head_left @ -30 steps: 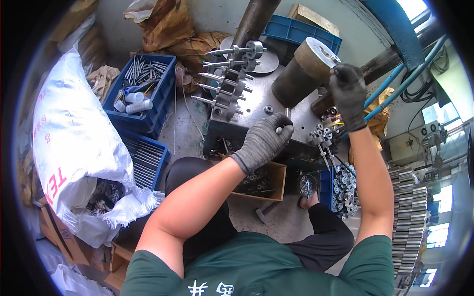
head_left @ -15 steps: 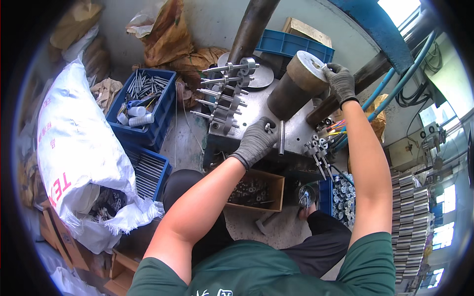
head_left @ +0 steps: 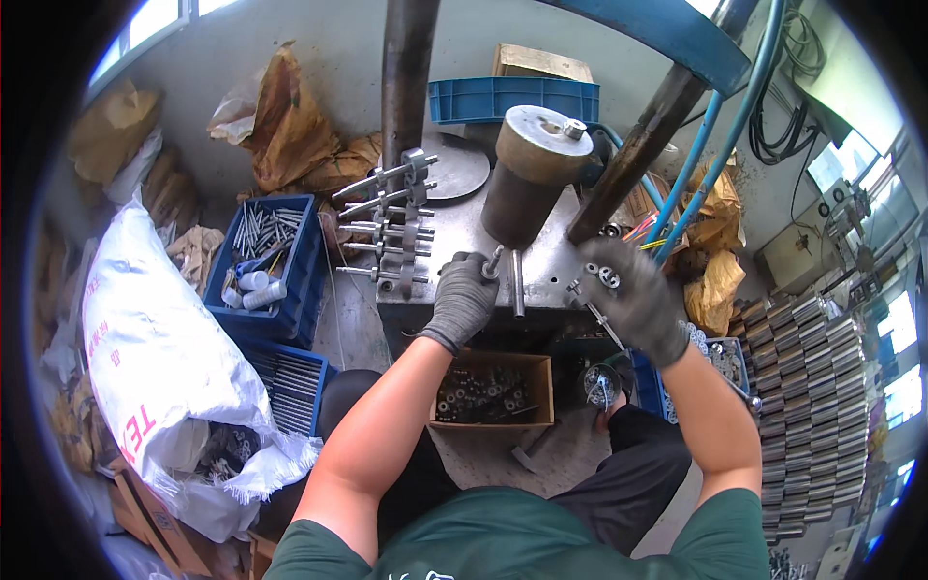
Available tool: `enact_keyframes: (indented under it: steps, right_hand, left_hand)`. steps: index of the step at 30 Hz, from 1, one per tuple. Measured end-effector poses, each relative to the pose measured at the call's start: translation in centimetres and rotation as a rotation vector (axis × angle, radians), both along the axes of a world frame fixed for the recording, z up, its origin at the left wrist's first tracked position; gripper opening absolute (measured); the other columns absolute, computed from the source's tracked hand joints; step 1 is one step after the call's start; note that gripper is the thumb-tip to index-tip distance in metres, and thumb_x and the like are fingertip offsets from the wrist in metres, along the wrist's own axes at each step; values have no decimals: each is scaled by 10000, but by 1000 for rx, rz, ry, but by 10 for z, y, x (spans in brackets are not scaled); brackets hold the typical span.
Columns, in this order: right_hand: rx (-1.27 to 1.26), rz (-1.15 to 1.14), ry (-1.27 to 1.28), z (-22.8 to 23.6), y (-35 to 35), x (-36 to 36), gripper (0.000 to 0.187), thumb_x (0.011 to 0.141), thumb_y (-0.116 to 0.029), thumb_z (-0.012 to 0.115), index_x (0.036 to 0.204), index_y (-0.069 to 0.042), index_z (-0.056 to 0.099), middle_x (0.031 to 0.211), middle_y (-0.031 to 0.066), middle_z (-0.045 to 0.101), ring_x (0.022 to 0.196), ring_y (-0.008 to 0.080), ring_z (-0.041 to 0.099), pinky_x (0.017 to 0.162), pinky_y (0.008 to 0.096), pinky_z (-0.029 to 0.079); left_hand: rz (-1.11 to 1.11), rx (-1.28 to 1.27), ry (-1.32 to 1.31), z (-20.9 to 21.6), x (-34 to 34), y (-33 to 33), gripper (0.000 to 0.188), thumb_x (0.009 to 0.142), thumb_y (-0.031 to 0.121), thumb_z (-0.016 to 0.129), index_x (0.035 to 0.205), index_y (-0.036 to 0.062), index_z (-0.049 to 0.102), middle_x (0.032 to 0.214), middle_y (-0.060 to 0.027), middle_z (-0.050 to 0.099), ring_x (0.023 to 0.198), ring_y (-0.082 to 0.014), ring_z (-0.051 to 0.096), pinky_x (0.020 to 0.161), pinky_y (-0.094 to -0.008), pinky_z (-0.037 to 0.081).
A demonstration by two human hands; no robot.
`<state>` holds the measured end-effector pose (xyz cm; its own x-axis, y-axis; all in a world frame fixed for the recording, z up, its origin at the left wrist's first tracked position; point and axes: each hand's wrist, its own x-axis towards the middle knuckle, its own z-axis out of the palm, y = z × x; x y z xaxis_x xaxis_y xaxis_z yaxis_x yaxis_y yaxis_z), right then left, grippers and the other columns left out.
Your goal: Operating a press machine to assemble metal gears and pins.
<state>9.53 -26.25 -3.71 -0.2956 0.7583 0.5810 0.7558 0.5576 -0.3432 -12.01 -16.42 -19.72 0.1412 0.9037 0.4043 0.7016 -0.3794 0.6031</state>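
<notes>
My left hand (head_left: 464, 298), in a grey knit glove, is closed around a short metal pin (head_left: 494, 261) at the front of the steel table (head_left: 425, 222). Just right of it a metal rod (head_left: 517, 285) lies near the table's front edge. Behind rises a heavy steel cylinder (head_left: 527, 188), tilted in view, with a small metal fitting (head_left: 574, 129) on its top. My right hand (head_left: 638, 302), gloved and smeared by motion, is at the table's right front corner, over several thin shafts with small wheels (head_left: 601, 319). Whether it grips one is unclear.
Shafts with round discs (head_left: 411, 232) stand along the table's left side. Blue bins (head_left: 314, 261) and a white woven sack (head_left: 164, 338) are on the left. A cardboard box of small parts (head_left: 546, 391) sits below. Steel posts (head_left: 401, 87) and blue hoses (head_left: 710, 174) flank the cylinder.
My right hand has left the top of the cylinder and come down to the shafts at the table's right front corner. My left hand stays near the rod. The view has shifted.
</notes>
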Motion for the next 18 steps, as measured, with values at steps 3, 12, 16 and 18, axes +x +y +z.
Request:
enact_keyframes:
  steps: [3,12,16,18]
  right_hand:
    - [-190,147,-98,-35,-63,19,184,848,-154,779,976,-35,724,996,165,712,981,345,683,904,439,547]
    - [-518,97,-270,-115,-114,50,346,900,-379,691,818,-43,687,804,159,631,821,354,651,755,503,514]
    - [-528,239,-284,-131,-128,55,390,998,-379,575,831,-52,706,807,168,681,824,372,676,786,500,544]
    - [-502,291,-294,-136,-135,55,404,1016,-375,544,836,-55,714,818,159,696,811,379,673,788,497,546]
  left_hand:
    - [-117,-287,-282,-3,6,-3,363,898,260,720,1147,3,660,1102,-229,655,1011,-395,671,894,-480,525]
    - [-170,-236,-283,-58,-8,11,363,824,86,771,1140,-13,620,1041,-150,672,952,-245,659,848,-388,540]
    - [-255,-310,-871,-45,9,1,383,871,-27,757,1213,27,595,1069,-52,655,967,-136,631,858,-287,553]
    - [-379,-219,-1074,-2,27,-11,369,923,-10,748,1248,30,580,1071,-27,643,974,-120,626,875,-263,550]
